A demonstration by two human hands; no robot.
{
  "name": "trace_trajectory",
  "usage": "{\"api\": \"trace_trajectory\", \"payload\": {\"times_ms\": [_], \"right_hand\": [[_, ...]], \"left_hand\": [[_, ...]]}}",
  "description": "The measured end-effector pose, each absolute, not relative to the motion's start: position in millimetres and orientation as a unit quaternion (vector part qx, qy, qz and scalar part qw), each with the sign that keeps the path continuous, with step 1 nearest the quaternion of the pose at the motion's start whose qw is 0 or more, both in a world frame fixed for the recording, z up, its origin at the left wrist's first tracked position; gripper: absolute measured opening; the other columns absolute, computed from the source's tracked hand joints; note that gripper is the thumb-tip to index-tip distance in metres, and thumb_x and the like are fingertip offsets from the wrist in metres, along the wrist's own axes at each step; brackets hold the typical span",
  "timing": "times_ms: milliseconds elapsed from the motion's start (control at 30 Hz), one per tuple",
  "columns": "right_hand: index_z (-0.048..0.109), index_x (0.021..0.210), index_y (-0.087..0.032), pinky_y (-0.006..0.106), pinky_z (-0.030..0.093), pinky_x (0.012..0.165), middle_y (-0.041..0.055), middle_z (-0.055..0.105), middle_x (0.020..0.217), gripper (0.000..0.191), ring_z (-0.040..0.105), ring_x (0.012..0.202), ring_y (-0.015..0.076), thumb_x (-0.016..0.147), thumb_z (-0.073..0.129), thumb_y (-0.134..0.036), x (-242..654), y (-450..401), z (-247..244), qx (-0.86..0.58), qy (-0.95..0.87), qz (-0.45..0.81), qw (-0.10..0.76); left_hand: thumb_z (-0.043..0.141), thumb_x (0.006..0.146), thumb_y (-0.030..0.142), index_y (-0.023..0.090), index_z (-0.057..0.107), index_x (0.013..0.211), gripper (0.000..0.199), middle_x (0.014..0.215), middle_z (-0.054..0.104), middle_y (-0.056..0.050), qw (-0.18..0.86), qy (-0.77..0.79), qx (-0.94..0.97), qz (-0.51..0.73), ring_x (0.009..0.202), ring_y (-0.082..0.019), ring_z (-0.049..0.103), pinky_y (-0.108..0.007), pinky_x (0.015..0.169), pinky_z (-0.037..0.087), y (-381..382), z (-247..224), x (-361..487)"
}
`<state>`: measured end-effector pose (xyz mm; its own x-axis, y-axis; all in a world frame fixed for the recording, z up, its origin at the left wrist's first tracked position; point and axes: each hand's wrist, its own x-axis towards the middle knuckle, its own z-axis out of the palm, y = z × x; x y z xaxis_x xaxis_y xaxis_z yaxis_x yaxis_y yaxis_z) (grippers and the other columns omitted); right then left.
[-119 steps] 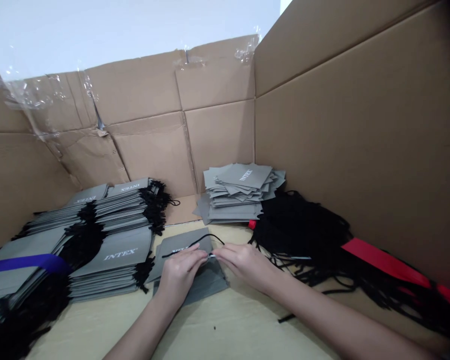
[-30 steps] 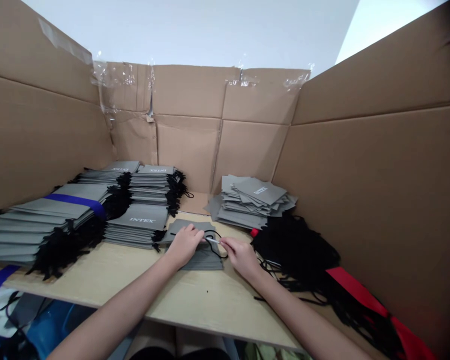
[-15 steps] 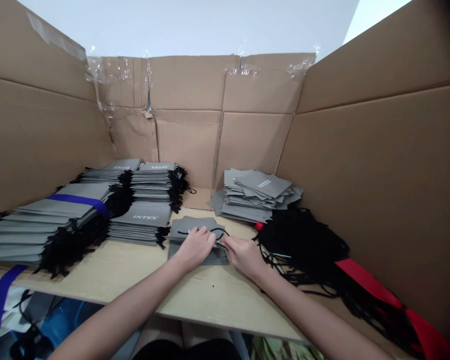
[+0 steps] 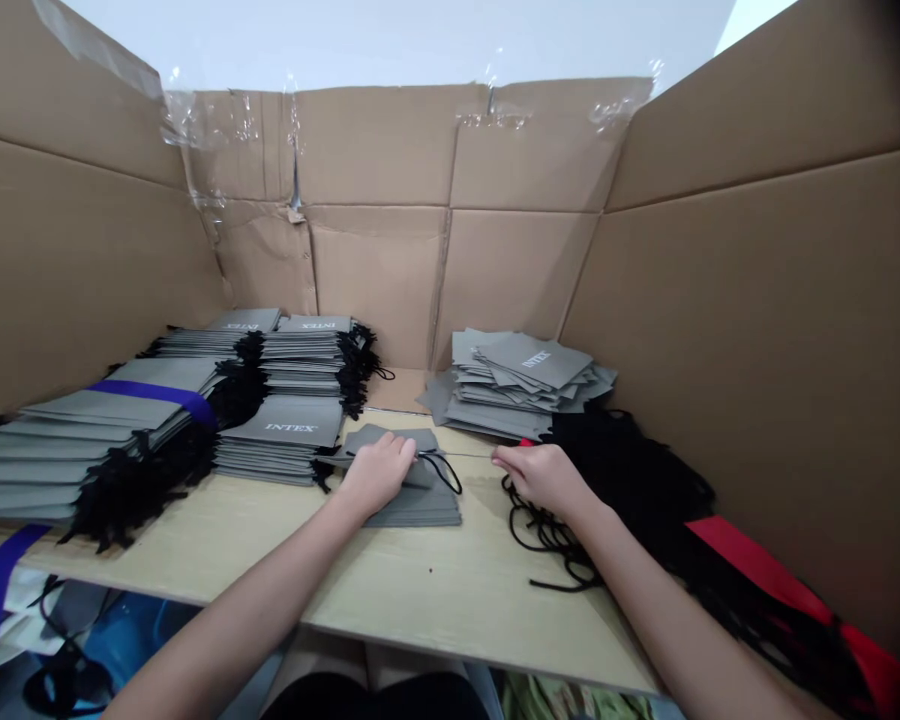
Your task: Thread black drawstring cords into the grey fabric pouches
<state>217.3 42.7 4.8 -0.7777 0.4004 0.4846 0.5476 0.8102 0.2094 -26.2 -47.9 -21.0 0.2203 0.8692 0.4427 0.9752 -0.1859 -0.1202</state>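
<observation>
My left hand (image 4: 381, 470) is closed on a grey pouch (image 4: 420, 473) over a small grey stack (image 4: 420, 510) at the middle of the table. A black cord loop (image 4: 444, 472) sticks out from that pouch on its right. Off to the right, my right hand (image 4: 544, 475) is closed in a pinch beside the black cords (image 4: 547, 540). A thin line runs from its fingertips towards the pouch; whatever the fingers grip is too small to make out.
Neat stacks of corded grey pouches (image 4: 281, 428) stand on the left, some under a purple strap (image 4: 154, 393). Loose grey pieces (image 4: 532, 365) are piled at back right. A red strap (image 4: 757, 570) crosses the black cords. Cardboard walls (image 4: 375, 150) enclose the table (image 4: 420, 590).
My right hand has moved right, away from my left hand and the pouch. The cord now forms a loop at the pouch's right side. The view has shifted slightly.
</observation>
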Motion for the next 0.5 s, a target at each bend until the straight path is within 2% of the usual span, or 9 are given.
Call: {"api": "trace_trajectory", "payload": {"times_ms": [100,167,300,500], "right_hand": [[0.063,0.079,-0.019,0.022,0.028,0.050,0.0033,0.065,0.062,0.027,0.056,0.054,0.0117,0.088,0.038,-0.021,192.2,25.3,-2.9,-0.195,-0.946,-0.164,0.202],[0.063,0.078,-0.019,0.023,0.028,0.050,0.0033,0.064,0.061,0.027,0.055,0.053,0.0124,0.089,0.039,-0.025,181.3,18.1,-4.5,-0.169,-0.953,-0.164,0.189],[0.064,0.090,-0.019,0.022,0.033,0.055,0.0061,0.067,0.072,0.028,0.060,0.063,0.0141,0.090,0.038,-0.029,191.7,26.8,1.2,-0.193,-0.944,-0.136,0.229],[0.064,0.076,-0.019,0.021,0.034,0.053,0.0038,0.065,0.063,0.032,0.058,0.056,0.0130,0.089,0.035,-0.023,195.0,27.8,-3.8,-0.187,-0.950,-0.071,0.242]], "left_hand": [[0.034,0.090,0.021,0.017,0.050,0.088,0.017,0.083,0.058,-0.009,0.179,-0.575,-0.788,-0.127,0.084,-0.022,0.051,-0.026,0.059,0.041,-50.2,-25.4,-13.6],[0.036,0.090,0.021,0.019,0.050,0.091,0.014,0.086,0.058,-0.007,0.175,-0.550,-0.807,-0.121,0.085,-0.021,0.051,-0.026,0.058,0.042,-51.8,-26.3,-8.4],[0.030,0.092,0.022,0.017,0.050,0.093,0.021,0.085,0.057,-0.010,0.182,-0.559,-0.798,-0.132,0.085,-0.023,0.050,-0.028,0.059,0.042,-51.8,-22.7,-15.4],[0.029,0.093,0.028,0.018,0.052,0.088,0.026,0.082,0.058,-0.008,0.181,-0.532,-0.817,-0.130,0.083,-0.020,0.051,-0.026,0.060,0.042,-51.9,-22.4,-20.3]]}}
